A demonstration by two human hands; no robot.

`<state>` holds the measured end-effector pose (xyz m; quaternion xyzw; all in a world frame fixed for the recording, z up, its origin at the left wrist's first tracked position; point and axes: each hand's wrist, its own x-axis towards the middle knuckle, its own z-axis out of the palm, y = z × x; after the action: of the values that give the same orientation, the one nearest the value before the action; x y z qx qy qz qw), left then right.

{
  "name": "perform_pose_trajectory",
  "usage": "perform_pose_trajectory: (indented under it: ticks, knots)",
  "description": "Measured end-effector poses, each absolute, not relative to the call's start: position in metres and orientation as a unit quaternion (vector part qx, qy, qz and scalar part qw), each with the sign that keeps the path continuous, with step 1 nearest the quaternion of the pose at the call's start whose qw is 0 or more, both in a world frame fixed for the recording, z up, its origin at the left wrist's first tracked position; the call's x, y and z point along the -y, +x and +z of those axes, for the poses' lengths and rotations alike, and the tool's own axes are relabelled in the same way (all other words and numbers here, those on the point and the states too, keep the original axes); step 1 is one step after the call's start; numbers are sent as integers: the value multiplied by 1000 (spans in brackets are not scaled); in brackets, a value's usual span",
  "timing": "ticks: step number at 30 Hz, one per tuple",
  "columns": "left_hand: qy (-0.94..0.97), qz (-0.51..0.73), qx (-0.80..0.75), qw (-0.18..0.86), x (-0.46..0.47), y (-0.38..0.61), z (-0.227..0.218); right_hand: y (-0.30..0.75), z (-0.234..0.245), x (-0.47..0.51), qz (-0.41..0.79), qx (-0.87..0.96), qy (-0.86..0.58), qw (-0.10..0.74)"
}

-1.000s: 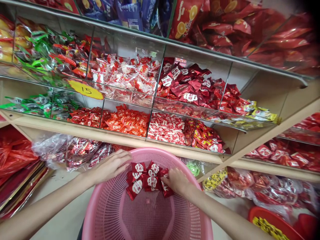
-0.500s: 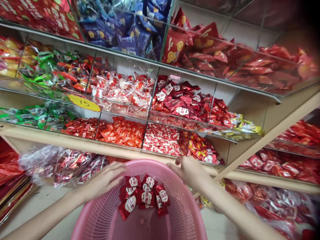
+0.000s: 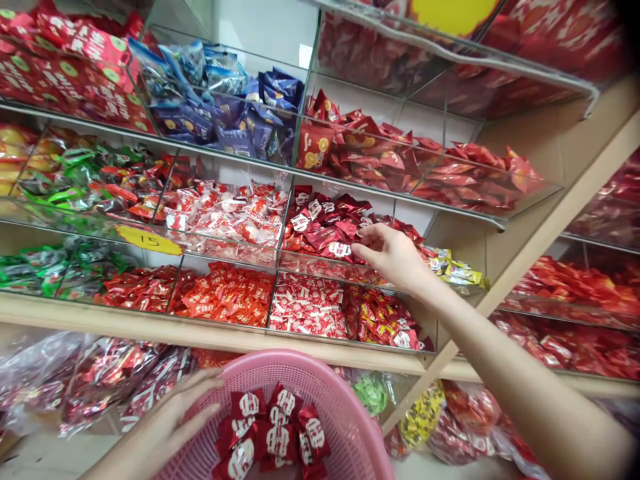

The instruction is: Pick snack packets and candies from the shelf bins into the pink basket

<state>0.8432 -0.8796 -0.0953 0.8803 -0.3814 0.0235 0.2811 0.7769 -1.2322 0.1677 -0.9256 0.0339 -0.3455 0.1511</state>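
A pink plastic basket stands low in front of me, with several dark red wrapped candies lying inside it. At its left rim is my left hand, fingers stretched out and holding nothing. My right hand is raised over the front edge of a shelf compartment of dark red candies, similar to those in the basket. Its thumb and index finger are apart around the right side of that pile, with nothing visible between them. The other fingers are partly hidden.
Clear shelf dividers separate white-and-red candies, orange-red packets and blue packets. A yellow tag marked 15 hangs on the shelf front. A slanted wooden post stands at the right. Bagged candies lie below.
My right hand has left the basket's right rim and moved up to the dark red candies. The view has tilted upward. My left hand stays at the basket's left rim.
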Motion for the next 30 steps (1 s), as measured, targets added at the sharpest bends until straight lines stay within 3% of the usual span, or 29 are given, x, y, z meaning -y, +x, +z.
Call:
perform_pose_trajectory:
  ticks: [4,6,14,19,25,30]
  knots:
    - [879,40,391,269,888,837,-81,799,175,1227,-324,98,-941,15]
    - [874,50,403,267,893,833,-72,809,182,1226,-289,140,-947,-14]
    - [851,32,454,262,924,818,-31,832,198,1223,-191,137,-972,-16]
    - [823,47,502,263,941,816,-11,834,199,1224,-191,152,-970,-19]
    - [774,85,571,261,963,815,39,829,190,1234,-269,193,-942,53]
    - [728,156,623,240,988,821,77,818,187,1240,-339,205,-899,189]
